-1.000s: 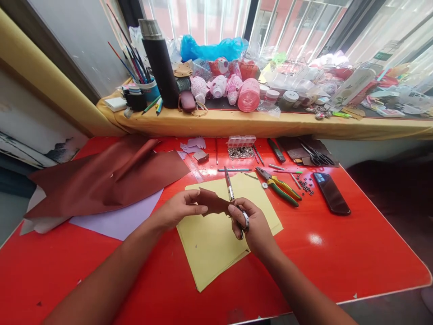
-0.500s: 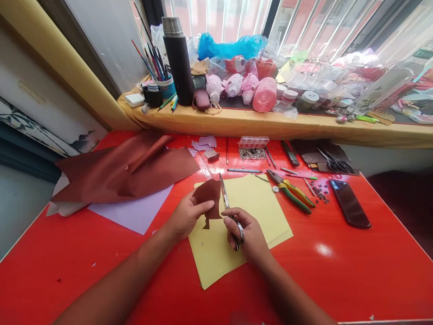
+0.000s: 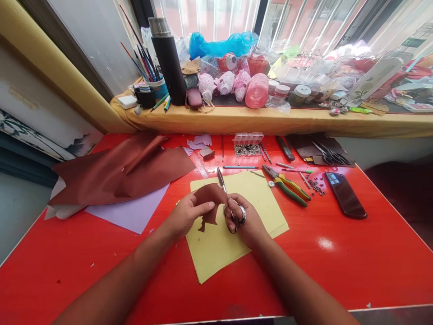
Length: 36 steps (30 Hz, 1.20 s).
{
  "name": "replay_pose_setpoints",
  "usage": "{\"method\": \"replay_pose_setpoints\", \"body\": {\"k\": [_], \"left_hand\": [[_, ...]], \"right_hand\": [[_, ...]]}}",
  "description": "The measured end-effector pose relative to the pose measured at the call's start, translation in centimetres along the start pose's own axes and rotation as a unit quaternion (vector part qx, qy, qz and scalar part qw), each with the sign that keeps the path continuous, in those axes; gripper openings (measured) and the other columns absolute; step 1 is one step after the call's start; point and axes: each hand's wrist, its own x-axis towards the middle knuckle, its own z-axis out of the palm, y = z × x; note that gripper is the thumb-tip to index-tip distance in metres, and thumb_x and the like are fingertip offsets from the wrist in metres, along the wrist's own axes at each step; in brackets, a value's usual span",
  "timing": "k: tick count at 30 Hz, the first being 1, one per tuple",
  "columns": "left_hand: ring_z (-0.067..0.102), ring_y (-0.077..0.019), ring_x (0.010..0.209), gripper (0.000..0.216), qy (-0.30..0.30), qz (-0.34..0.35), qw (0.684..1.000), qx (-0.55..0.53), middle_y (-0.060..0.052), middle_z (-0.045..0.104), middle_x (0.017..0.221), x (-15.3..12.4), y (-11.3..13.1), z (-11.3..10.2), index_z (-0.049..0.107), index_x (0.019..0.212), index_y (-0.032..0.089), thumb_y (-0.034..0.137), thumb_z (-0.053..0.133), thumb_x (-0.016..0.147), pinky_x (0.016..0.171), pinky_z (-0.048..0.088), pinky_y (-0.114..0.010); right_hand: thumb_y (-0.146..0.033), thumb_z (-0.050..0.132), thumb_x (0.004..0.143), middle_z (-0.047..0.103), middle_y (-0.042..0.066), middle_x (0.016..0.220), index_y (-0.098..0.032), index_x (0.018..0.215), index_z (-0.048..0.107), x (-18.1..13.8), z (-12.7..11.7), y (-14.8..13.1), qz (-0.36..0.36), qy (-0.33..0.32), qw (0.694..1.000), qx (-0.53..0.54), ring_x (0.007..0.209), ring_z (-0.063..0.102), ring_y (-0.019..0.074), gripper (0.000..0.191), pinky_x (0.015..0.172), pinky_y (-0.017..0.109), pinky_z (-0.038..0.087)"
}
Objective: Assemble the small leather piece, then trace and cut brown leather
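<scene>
In my left hand [image 3: 185, 215] is a small brown leather piece [image 3: 207, 195], pinched at its left side between thumb and fingers. The piece bends over in an arch, with a narrow cut strip hanging from its lower edge. My right hand [image 3: 245, 219] has its fingers in the handle loops of a pair of scissors [image 3: 221, 179], blades pointing up and away. The right thumb and a finger meet the right end of the leather. Both hands are above yellow paper sheets [image 3: 267, 203] on the red table [image 3: 135, 271].
A large brown leather sheet [image 3: 115, 176] lies over lilac paper [image 3: 135, 212] at left. Pliers [image 3: 287, 186], a phone [image 3: 345, 195], loose metal rings [image 3: 316, 185] and black scissors [image 3: 329, 155] lie at right. Behind is a bead box [image 3: 248, 146]. A dark flask [image 3: 169, 63] stands on the sill.
My right hand has come up to the leather piece and touches its right end. The leather, flat and upright before, now curves over. The camera view has shifted slightly.
</scene>
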Motion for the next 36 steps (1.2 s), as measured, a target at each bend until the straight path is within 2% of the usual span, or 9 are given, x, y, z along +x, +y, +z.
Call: {"method": "replay_pose_setpoints", "body": {"k": [4,8,12,14,16,21,26,31,36], "left_hand": [[0.059,-0.0148,0.056,0.040,-0.012,-0.012,0.996,0.091,-0.001,0.064,0.070,-0.3,-0.4,-0.3,0.069,0.101,0.016,0.052,0.079,0.086,0.044,0.048,-0.023],[0.058,-0.0142,0.051,0.037,-0.045,-0.037,0.991,0.119,-0.001,0.065,0.071,-0.4,-0.9,-0.3,0.071,0.100,0.016,0.050,0.078,0.087,0.043,0.049,-0.026],[0.055,-0.0116,0.050,0.038,0.065,0.029,0.990,0.125,0.001,0.065,0.071,0.3,-1.6,-0.2,0.073,0.108,0.017,0.049,0.078,0.087,0.044,0.045,-0.024],[0.051,-0.0108,0.047,0.035,0.114,0.069,0.987,0.093,0.002,0.061,0.063,0.8,-1.8,-0.4,0.070,0.098,0.017,0.051,0.076,0.089,0.045,0.043,-0.024],[0.052,-0.0113,0.048,0.036,0.126,0.100,0.986,0.043,0.002,0.060,0.061,1.1,-1.9,-0.7,0.066,0.087,0.017,0.052,0.073,0.092,0.047,0.046,-0.025],[0.059,-0.0123,0.060,0.035,0.176,0.139,0.973,-0.053,-0.002,0.069,0.076,1.5,-1.6,-1.7,0.066,0.088,0.016,0.043,0.086,0.079,0.057,0.051,-0.026],[0.058,-0.0121,0.058,0.037,0.239,0.160,0.954,-0.083,0.000,0.068,0.071,1.5,-0.8,-2.8,0.064,0.087,0.016,0.040,0.089,0.074,0.053,0.049,-0.025],[0.049,-0.0093,0.047,0.034,0.260,0.201,0.943,-0.042,0.004,0.060,0.057,1.7,-0.5,-3.5,0.058,0.077,0.019,0.043,0.081,0.083,0.045,0.038,-0.023],[0.048,-0.0092,0.046,0.040,0.281,0.202,0.938,0.007,0.003,0.057,0.054,1.8,-0.5,-3.7,0.056,0.069,0.019,0.048,0.076,0.088,0.045,0.037,-0.023]], "right_hand": [[-0.051,0.078,0.090,0.051,-0.010,0.056,-0.023,0.094,0.058,-0.2,-0.5,0.1,-0.027,-0.004,0.997,-0.067,0.041,0.044,0.0075,0.035,0.042,0.020,0.034],[-0.049,0.077,0.091,0.050,-0.011,0.052,-0.023,0.095,0.059,-0.5,-1.0,0.1,-0.051,0.019,0.995,-0.084,0.041,0.044,0.0080,0.032,0.044,0.021,0.034],[-0.051,0.081,0.086,0.051,-0.010,0.059,-0.022,0.098,0.064,-0.7,-1.4,-0.1,-0.071,0.066,0.993,-0.062,0.041,0.044,0.0077,0.035,0.041,0.022,0.032],[-0.051,0.081,0.086,0.050,-0.009,0.061,-0.021,0.103,0.068,-0.8,-1.6,-0.1,-0.076,0.078,0.992,-0.066,0.041,0.044,0.0074,0.037,0.041,0.022,0.032],[-0.051,0.079,0.088,0.049,-0.009,0.061,-0.020,0.109,0.069,-0.9,-1.8,0.0,-0.077,0.073,0.991,-0.079,0.041,0.044,0.0075,0.039,0.042,0.022,0.032],[-0.055,0.075,0.091,0.050,-0.008,0.063,-0.020,0.120,0.068,-1.8,-0.9,0.5,-0.058,0.019,0.992,-0.110,0.041,0.046,0.0083,0.045,0.044,0.024,0.035],[-0.059,0.070,0.094,0.053,-0.007,0.070,-0.022,0.140,0.058,-2.6,0.2,1.0,-0.038,-0.058,0.989,-0.128,0.045,0.051,0.0114,0.060,0.047,0.028,0.043],[-0.066,0.072,0.092,0.054,-0.005,0.076,-0.024,0.143,0.057,-3.0,0.3,1.5,-0.041,-0.131,0.982,-0.129,0.049,0.054,0.0115,0.068,0.051,0.029,0.044],[-0.063,0.076,0.090,0.049,-0.006,0.075,-0.026,0.142,0.061,-3.3,0.4,2.1,-0.018,-0.165,0.977,-0.135,0.049,0.051,0.0094,0.066,0.051,0.026,0.039]]}}
